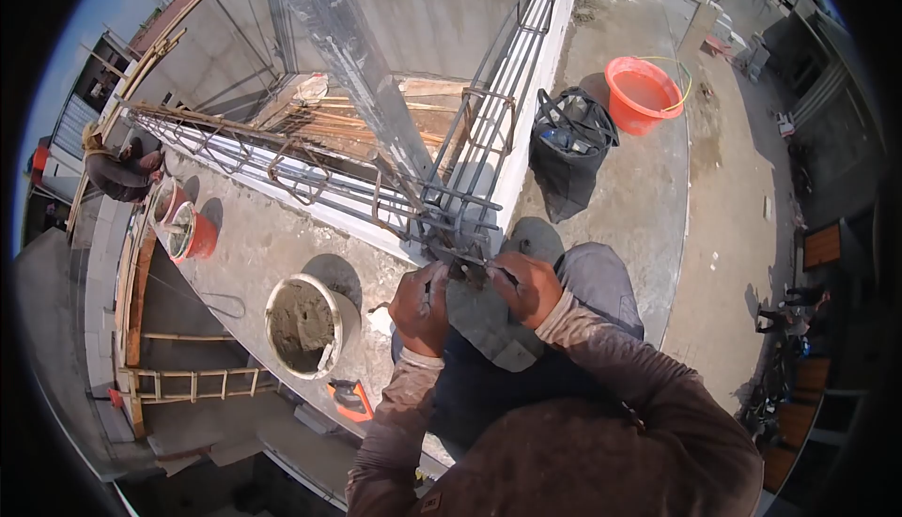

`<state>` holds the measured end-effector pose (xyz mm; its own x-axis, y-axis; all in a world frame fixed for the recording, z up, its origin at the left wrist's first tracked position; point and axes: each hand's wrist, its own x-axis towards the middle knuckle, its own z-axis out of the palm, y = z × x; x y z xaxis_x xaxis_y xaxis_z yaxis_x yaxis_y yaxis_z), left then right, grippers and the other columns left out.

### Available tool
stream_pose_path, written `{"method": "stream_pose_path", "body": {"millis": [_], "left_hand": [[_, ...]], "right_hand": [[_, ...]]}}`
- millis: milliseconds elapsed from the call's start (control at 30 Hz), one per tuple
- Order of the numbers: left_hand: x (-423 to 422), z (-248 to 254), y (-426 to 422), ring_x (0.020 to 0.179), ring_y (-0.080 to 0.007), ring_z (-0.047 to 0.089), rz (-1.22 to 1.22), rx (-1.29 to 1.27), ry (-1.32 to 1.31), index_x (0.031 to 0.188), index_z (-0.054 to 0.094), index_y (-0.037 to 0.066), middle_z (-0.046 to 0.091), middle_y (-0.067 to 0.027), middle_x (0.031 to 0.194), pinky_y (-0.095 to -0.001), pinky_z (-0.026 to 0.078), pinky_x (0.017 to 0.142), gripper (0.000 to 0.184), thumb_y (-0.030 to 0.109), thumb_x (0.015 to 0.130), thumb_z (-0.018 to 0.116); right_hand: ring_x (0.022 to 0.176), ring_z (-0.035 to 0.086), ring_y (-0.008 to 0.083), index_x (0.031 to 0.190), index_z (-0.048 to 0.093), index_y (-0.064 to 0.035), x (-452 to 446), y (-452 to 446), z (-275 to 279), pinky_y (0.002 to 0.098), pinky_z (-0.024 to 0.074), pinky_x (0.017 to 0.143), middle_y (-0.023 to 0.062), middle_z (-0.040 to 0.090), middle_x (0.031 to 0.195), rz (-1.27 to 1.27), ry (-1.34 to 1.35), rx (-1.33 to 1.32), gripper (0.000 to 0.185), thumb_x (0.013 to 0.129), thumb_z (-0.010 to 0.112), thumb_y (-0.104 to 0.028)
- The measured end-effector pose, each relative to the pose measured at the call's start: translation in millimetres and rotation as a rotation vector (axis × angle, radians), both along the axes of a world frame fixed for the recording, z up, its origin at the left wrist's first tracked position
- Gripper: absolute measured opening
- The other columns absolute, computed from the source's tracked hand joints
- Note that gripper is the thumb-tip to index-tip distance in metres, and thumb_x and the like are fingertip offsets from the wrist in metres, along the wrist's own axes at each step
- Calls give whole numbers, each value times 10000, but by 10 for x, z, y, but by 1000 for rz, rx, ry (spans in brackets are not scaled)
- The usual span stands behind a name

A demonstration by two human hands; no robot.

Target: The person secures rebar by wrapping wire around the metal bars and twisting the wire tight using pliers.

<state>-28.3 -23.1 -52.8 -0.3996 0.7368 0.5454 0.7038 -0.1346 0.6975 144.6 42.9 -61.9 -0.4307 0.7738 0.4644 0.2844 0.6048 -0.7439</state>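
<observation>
My left hand (422,308) and my right hand (527,288) are close together at the corner where two runs of steel rebar (460,205) meet. The fingers of both are curled closed, knuckles up, at a dark spot just below the bar ends. What they pinch is too small and shaded to make out. A grey metal post (362,66) rises at a slant from behind this corner. White boards (376,231) line the rebar. Left of my left hand stands a bucket of wet mortar (303,326), with an orange-handled saw (350,400) lying beside it.
A black bag (571,146) stands ahead on the right, near an orange bucket of liquid (643,94). Two more buckets (194,233) are at the left, by a crouching person (120,165). The slab ends at a drop on the left, where a wooden ladder (195,385) shows.
</observation>
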Motion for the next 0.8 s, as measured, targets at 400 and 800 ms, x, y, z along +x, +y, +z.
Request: {"method": "stream_pose_path", "body": {"millis": [400,800], "left_hand": [[153,272,-96,800,-382,654,-293,-286,-132,945,680,-31,663,-220,855,-398,506,703,136,75,872,634],[-154,422,53,877,-361,613,-614,-511,42,1123,683,-14,609,-223,947,-369,485,771,280,55,861,612]], "right_hand": [[763,634,410,941,626,-24,-14,-448,154,440,507,619,205,641,834,-21,-60,-114,145,820,655,-100],[775,631,427,971,629,-7,-11,-577,165,431,507,623,225,634,835,6,-82,-198,170,826,650,-94]]}}
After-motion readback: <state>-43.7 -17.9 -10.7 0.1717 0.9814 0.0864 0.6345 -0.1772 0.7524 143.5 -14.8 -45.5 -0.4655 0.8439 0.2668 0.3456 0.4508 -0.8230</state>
